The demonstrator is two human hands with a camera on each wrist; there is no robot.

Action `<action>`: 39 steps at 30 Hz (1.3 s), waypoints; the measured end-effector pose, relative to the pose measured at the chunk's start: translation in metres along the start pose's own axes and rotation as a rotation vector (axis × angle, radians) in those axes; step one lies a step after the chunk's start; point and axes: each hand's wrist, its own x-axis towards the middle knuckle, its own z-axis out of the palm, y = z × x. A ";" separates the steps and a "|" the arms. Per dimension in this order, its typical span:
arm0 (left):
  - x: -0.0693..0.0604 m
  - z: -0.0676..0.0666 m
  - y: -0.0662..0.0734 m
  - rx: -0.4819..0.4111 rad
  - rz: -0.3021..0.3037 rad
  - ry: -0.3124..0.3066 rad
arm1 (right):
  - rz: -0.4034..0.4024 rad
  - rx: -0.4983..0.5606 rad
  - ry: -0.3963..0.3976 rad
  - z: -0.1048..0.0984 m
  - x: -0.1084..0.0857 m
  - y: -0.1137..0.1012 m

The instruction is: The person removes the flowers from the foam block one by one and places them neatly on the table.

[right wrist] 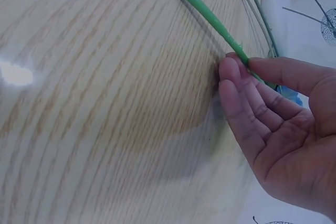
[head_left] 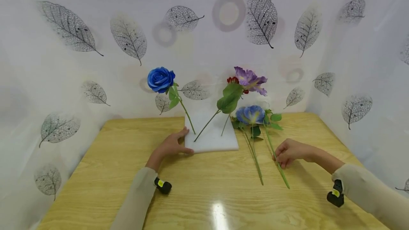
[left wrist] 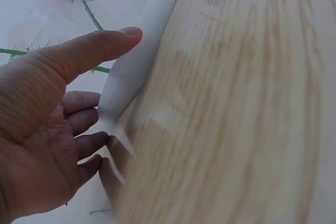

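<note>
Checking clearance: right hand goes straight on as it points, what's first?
Besides its pinched stem, the right hand likely meets the two green flower stems to its left; height is hard to judge.

L slv & R slv plain lt beige, cuffs ending above wrists, bit of forearm showing. Sm. blk L cam & R cam, rounded, w/ yellow patch ea. L hand & R hand bare.
</note>
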 end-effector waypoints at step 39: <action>0.000 0.001 -0.003 -0.002 -0.003 0.015 | 0.038 0.026 0.020 0.004 0.005 -0.002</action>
